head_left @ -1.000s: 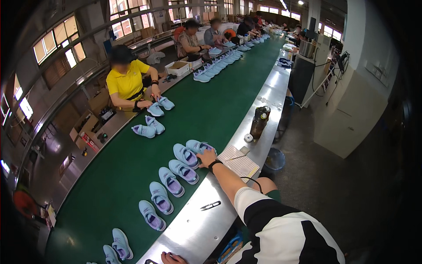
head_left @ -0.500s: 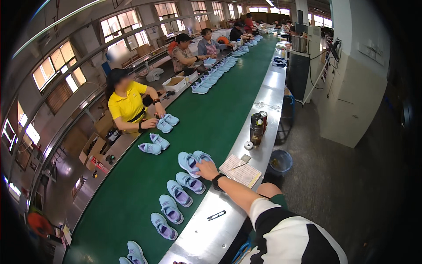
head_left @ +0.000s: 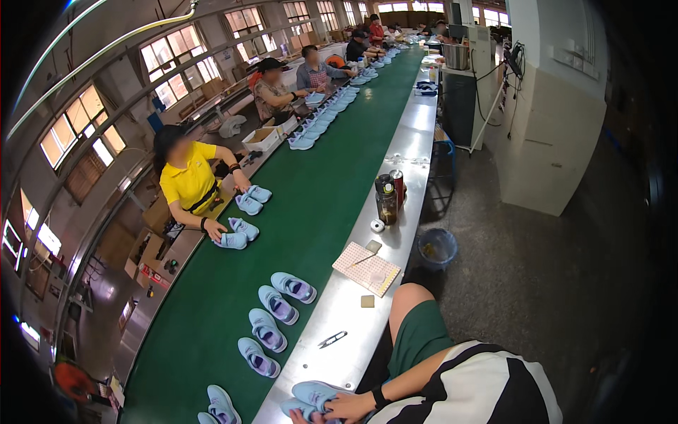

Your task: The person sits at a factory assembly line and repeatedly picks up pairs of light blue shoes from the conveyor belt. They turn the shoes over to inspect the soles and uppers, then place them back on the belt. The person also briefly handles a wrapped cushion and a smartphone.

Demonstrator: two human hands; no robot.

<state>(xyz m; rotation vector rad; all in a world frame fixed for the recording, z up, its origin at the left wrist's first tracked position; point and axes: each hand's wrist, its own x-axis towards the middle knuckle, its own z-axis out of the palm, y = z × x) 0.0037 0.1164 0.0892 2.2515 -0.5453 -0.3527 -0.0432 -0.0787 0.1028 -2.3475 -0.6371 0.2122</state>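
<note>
A pair of light blue sneakers (head_left: pixel 311 392) with lilac lining is over the metal ledge (head_left: pixel 339 367) right in front of me. My right hand (head_left: pixel 346 407) grips the pair from the right, fingers bent over the shoes. Only some fingers of my left hand (head_left: pixel 299 418) show at the lower edge, closed against the same pair; the rest is cut off. Thread snips (head_left: pixel 332 340) lie on the ledge beyond my hands. Several matching sneakers (head_left: pixel 268 330) stand in a slanted row on the green belt (head_left: pixel 191 311), and more (head_left: pixel 222 403) are at the lower left.
On the ledge are a sheet of small labels (head_left: pixel 367 269), a small square block (head_left: pixel 367 302), a white spool (head_left: pixel 377 225) and a dark bottle (head_left: pixel 386 201). A bin (head_left: pixel 437 247) stands on the floor at right. Across the belt, a person in yellow (head_left: pixel 189 177) handles sneakers.
My right hand has drawn the far sneaker pair off the belt toward me, over the ledge. My left fingers have come against it. The person in yellow has reached toward the nearer pair.
</note>
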